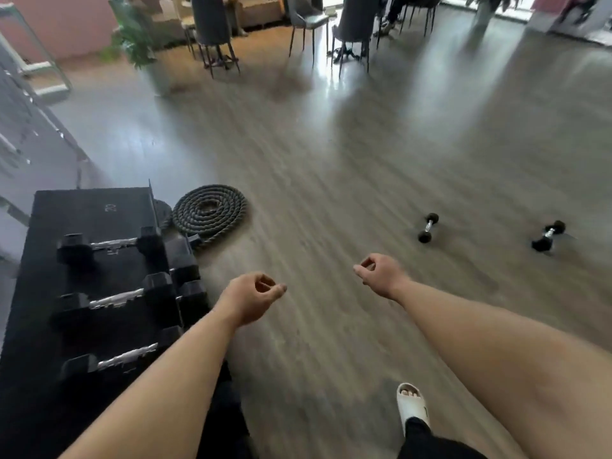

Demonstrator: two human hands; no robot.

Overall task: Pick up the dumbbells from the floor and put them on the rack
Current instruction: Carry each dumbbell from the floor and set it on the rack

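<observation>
Both hands hang empty over the wood floor (pixel 331 180), left hand (pixel 251 298) and right hand (pixel 377 274) loosely curled; two small dumbbells (pixel 428 227) (pixel 548 235) lie ahead right, three larger ones rest on the black rack (pixel 99 207) beside a coiled battle rope (pixel 209 212)

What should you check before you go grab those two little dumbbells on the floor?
1. Both hands free: left hand and right hand hold nothing, loosely curled: ok.
2. Targets in sight: near dumbbell and far dumbbell lie apart on the floor: ok.
3. Path to them bare: ok.
4. Coiled rope off to the side: ok.
5. Room left on the rack: cannot tell.
</observation>
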